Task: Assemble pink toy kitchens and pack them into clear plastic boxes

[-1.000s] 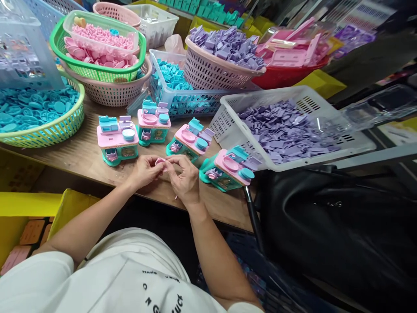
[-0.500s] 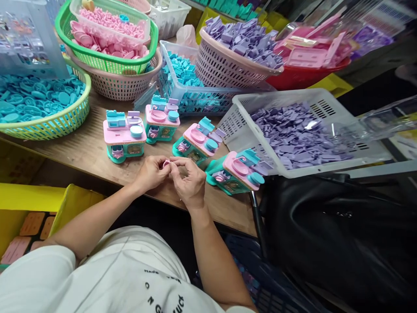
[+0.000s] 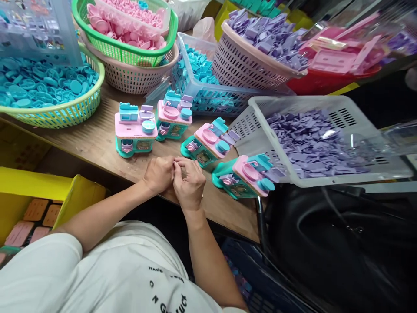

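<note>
My left hand [image 3: 159, 174] and my right hand [image 3: 189, 182] meet fingertip to fingertip just above the table's front edge. Both are closed in a pinch around a small pink plastic part, which the fingers now almost wholly hide. Several toy kitchen counters in teal and pink stand just beyond. On the leftmost toy kitchen [image 3: 135, 132], a slot shows in the flat pink top. The back toy kitchen [image 3: 174, 117], the middle toy kitchen [image 3: 206, 141] and the right toy kitchen [image 3: 244, 176] each carry a round pink basin. The right two sit at an angle.
Behind stand a yellow-green basket [image 3: 93, 101] of turquoise parts, a green basket [image 3: 130, 56] of pink parts, and a pink basket [image 3: 241, 61] of purple parts. A white crate [image 3: 345, 102] with purple pieces is at right. A yellow box [image 3: 74, 195] sits lower left.
My fingers have closed further over the small pink part, and my left hand has turned so its back faces up more. The whole view has shifted slightly; the toy kitchens stay put.
</note>
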`<move>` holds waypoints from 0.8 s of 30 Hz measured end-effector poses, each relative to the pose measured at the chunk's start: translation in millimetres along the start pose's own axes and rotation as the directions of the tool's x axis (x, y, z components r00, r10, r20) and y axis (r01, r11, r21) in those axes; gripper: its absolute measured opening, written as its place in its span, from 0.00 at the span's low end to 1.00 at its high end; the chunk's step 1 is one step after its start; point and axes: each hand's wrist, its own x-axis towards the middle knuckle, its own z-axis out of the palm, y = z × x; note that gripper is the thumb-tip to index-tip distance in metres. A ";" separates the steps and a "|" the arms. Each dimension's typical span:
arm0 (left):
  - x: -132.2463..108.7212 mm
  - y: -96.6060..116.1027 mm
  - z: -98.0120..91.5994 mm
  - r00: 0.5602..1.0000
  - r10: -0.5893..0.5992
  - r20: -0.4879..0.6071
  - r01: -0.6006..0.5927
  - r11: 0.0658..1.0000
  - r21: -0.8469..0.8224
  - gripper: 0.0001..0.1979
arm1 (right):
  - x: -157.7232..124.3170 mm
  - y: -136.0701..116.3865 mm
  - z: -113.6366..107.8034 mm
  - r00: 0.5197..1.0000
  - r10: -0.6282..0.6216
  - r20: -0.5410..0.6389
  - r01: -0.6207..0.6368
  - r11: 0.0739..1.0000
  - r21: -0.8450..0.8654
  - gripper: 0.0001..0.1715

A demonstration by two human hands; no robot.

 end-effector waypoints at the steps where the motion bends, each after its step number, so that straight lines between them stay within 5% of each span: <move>1: 0.5 1.0 -1.6 0.999 -0.025 0.023 0.025 1.000 0.005 0.12 | -0.8 2.0 1.7 1.000 0.015 0.002 -0.015 1.000 0.005 0.10; 4: 3.3 3.8 -8.4 0.993 -0.098 0.060 0.102 0.992 -0.076 0.11 | -0.5 7.0 -0.4 1.000 0.011 0.013 -0.012 0.996 0.088 0.08; 7: 7.0 5.4 -21.7 0.978 -0.191 0.080 0.206 0.931 -0.301 0.11 | 2.0 5.4 -10.8 0.992 -0.121 -0.045 0.126 0.985 0.121 0.08; 12: 0.3 6.2 -73.6 0.887 -0.313 0.339 0.461 0.560 -0.688 0.15 | 17.3 -15.8 -19.6 0.895 -0.444 -0.026 0.445 0.895 0.040 0.14; 14: -10.2 4.7 -101.8 0.860 -0.294 0.417 0.507 0.405 -0.761 0.13 | 31.4 -27.9 -14.9 0.873 -0.487 -0.033 0.488 0.872 0.031 0.10; 16: -21.4 -1.5 -127.7 0.867 -0.270 0.419 0.493 0.351 -0.796 0.14 | 49.7 -38.8 -4.9 0.870 -0.492 -0.023 0.492 0.868 0.069 0.09; 19: -27.3 -24.9 -151.4 0.912 -0.391 0.125 0.333 0.528 -0.781 0.20 | 78.6 -47.7 19.3 0.869 -0.494 0.032 0.484 0.861 0.159 0.11; 22: -14.4 -60.5 -151.3 0.806 -0.453 -0.381 0.197 0.812 -0.550 0.17 | 96.5 -47.6 47.1 0.868 -0.483 0.118 0.463 0.871 0.163 0.12; 24: -0.6 -82.0 -141.8 0.786 -0.395 -0.477 0.190 0.887 -0.421 0.15 | 98.9 -46.0 60.8 0.865 -0.472 0.169 0.457 0.881 0.121 0.12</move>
